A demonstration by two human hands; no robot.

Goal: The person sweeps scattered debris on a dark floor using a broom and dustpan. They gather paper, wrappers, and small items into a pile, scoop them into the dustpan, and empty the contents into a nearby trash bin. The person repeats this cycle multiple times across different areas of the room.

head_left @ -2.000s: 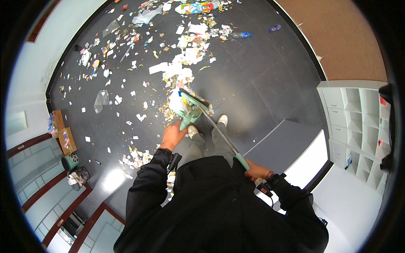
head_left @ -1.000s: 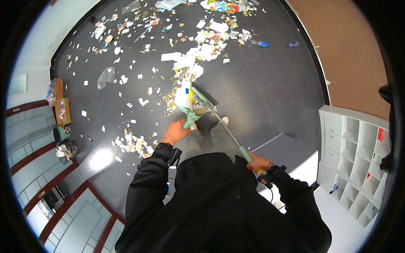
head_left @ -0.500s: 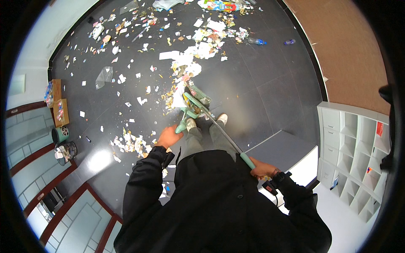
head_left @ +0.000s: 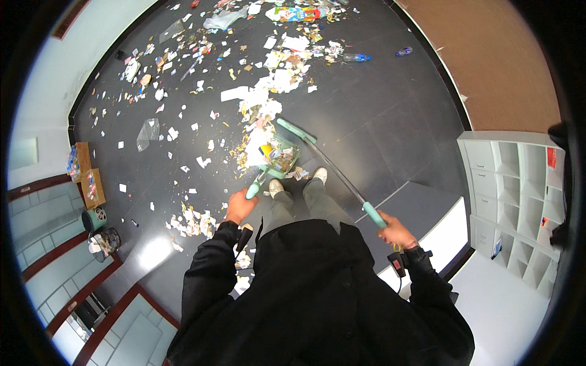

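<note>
My left hand (head_left: 240, 206) is closed on the short pale-green handle of a dustpan (head_left: 297, 160), which rests on the floor in front of my shoes. Scraps of paper and a yellow piece lie in the pan. In my right hand (head_left: 395, 232) is the green grip of a broom (head_left: 342, 175) with a grey pole. Its narrow green head is just beyond the pan's far right side, apart from the litter pile. A long heap of white paper scraps (head_left: 284, 80) and food-like bits stretches away from the pan's left side.
Litter is strewn across the dark floor (head_left: 378, 122), with a smaller scrap pile (head_left: 194, 221) at left. Plastic bottles (head_left: 356, 58) lie far off. Cardboard boxes (head_left: 93, 189), a green bin (head_left: 94, 219) and a wire basket (head_left: 112, 239) line the left. A white shelf unit (head_left: 482, 160) stands right.
The broom's head has lifted off the dustpan and swung to its far right side, uncovering the scraps inside. My right hand has moved slightly right and forward; both hands keep their grips.
</note>
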